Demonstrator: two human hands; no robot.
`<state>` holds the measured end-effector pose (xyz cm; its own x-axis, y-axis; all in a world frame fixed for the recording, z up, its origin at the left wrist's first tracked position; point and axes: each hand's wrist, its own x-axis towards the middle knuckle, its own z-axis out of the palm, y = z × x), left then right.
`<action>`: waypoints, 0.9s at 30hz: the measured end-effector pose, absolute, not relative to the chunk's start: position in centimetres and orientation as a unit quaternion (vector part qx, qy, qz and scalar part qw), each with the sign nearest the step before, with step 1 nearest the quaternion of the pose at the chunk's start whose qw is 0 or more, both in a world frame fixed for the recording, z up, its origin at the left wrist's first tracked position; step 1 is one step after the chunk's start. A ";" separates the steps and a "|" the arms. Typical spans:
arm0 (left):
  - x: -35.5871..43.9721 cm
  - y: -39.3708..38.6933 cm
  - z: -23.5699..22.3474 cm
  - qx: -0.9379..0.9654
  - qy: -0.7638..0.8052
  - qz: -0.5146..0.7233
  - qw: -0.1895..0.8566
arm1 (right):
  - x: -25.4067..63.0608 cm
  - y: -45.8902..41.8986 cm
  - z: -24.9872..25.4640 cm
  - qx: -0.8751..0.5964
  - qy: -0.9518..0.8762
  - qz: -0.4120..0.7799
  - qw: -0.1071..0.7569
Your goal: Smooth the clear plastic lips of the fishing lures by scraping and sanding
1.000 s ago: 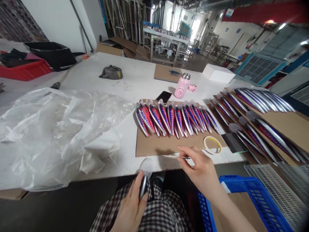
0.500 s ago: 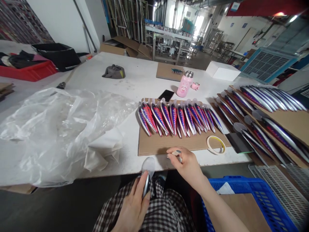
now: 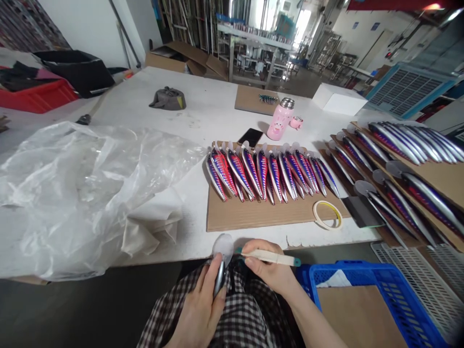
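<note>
Low at the table's front edge, my left hand is closed around a silvery fishing lure. The lure's clear round lip points up past my fingertips. Just to the right, my right hand grips a slim tool with a cream-wrapped handle and teal ends. Its left tip is close to the lip; whether they touch I cannot tell. Beyond my hands, a row of purple, red and silver fishing lures lies on a cardboard sheet.
A tape roll lies on the cardboard's right end. More lures on stacked cardboard stand at right, above a blue crate. Plastic sheeting covers the left. A phone and a pink bottle sit behind the row.
My right hand has moved down and slightly left, toward the lure, and the tool in it has swung into fuller view. My left hand keeps its hold on the lure.
</note>
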<state>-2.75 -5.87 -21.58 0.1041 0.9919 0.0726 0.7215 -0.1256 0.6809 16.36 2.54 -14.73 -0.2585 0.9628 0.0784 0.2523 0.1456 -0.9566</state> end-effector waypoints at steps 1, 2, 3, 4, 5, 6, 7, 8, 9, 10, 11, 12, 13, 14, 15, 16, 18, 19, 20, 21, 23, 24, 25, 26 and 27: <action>-2.8 -5.9 -21.7 0.702 0.610 0.270 0.248 | 16.4 2.7 -14.5 -0.462 -0.651 0.464 0.384; -2.7 -5.9 -21.7 0.700 0.613 0.270 0.247 | 16.4 2.8 -14.4 -0.457 -0.652 0.472 0.379; -2.7 -5.9 -21.7 0.694 0.619 0.270 0.248 | 16.4 2.9 -14.4 -0.453 -0.650 0.481 0.375; -2.6 -6.0 -21.6 0.689 0.625 0.269 0.249 | 16.3 3.0 -14.4 -0.450 -0.647 0.490 0.372; -2.5 -6.0 -21.6 0.682 0.632 0.269 0.251 | 16.2 3.0 -14.5 -0.450 -0.643 0.498 0.370; -2.5 -6.0 -21.6 0.675 0.638 0.269 0.253 | 16.0 3.0 -14.6 -0.452 -0.636 0.503 0.370; -2.5 -6.0 -21.7 0.675 0.639 0.268 0.255 | 15.7 3.0 -14.7 -0.456 -0.630 0.507 0.371; -2.6 -6.0 -21.7 0.679 0.635 0.266 0.256 | 15.4 3.0 -14.8 -0.462 -0.625 0.508 0.372; -2.7 -6.0 -21.8 0.684 0.630 0.263 0.255 | 15.1 3.0 -14.9 -0.467 -0.622 0.507 0.371; -2.8 -6.0 -21.9 0.692 0.624 0.259 0.255 | 14.8 3.0 -14.9 -0.471 -0.622 0.506 0.368; -2.8 -6.0 -21.9 0.697 0.620 0.256 0.255 | 14.6 3.1 -14.9 -0.472 -0.625 0.505 0.363; -2.9 -6.0 -21.8 0.697 0.620 0.255 0.254 | 14.4 3.2 -14.8 -0.470 -0.630 0.505 0.356; -2.8 -6.0 -21.6 0.694 0.624 0.256 0.254 | 14.3 3.2 -14.7 -0.468 -0.636 0.505 0.349; -2.7 -5.9 -21.4 0.686 0.630 0.258 0.256 | 14.3 3.3 -14.6 -0.466 -0.641 0.504 0.342; -2.6 -5.9 -21.2 0.679 0.636 0.261 0.259 | 14.3 3.4 -14.5 -0.465 -0.646 0.502 0.337; -2.4 -5.9 -20.9 0.670 0.642 0.262 0.263 | 14.4 3.4 -14.4 -0.465 -0.651 0.499 0.334; -2.2 -5.9 -20.5 0.661 0.649 0.260 0.274 | 14.5 3.5 -14.2 -0.465 -0.659 0.491 0.328; -2.2 -5.9 -20.4 0.659 0.650 0.258 0.277 | 14.5 3.5 -14.2 -0.464 -0.664 0.488 0.325; -2.2 -5.9 -20.4 0.657 0.651 0.256 0.280 | 14.6 3.5 -14.1 -0.462 -0.669 0.485 0.321; -2.2 -5.9 -20.4 0.656 0.652 0.255 0.282 | 14.7 3.5 -14.1 -0.460 -0.674 0.483 0.318; -2.4 -5.9 -20.6 0.664 0.644 0.251 0.286 | 14.8 3.5 -14.0 -0.452 -0.683 0.482 0.313; -2.4 -5.9 -20.7 0.667 0.641 0.249 0.287 | 14.8 3.5 -14.0 -0.447 -0.686 0.482 0.312; -2.4 -5.9 -20.8 0.667 0.640 0.248 0.288 | 14.8 3.5 -14.0 -0.443 -0.689 0.481 0.311; -2.4 -5.9 -20.8 0.666 0.642 0.247 0.288 | 14.8 3.5 -14.0 -0.440 -0.692 0.481 0.311; -2.4 -5.9 -20.7 0.662 0.646 0.247 0.289 | 14.8 3.4 -14.0 -0.438 -0.694 0.479 0.311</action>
<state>-2.40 -5.91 -20.71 0.0431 0.9980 -0.0462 0.7121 0.0018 0.7021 14.80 3.44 -14.01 -0.4228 0.9061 0.0111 0.3104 0.1563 -0.9377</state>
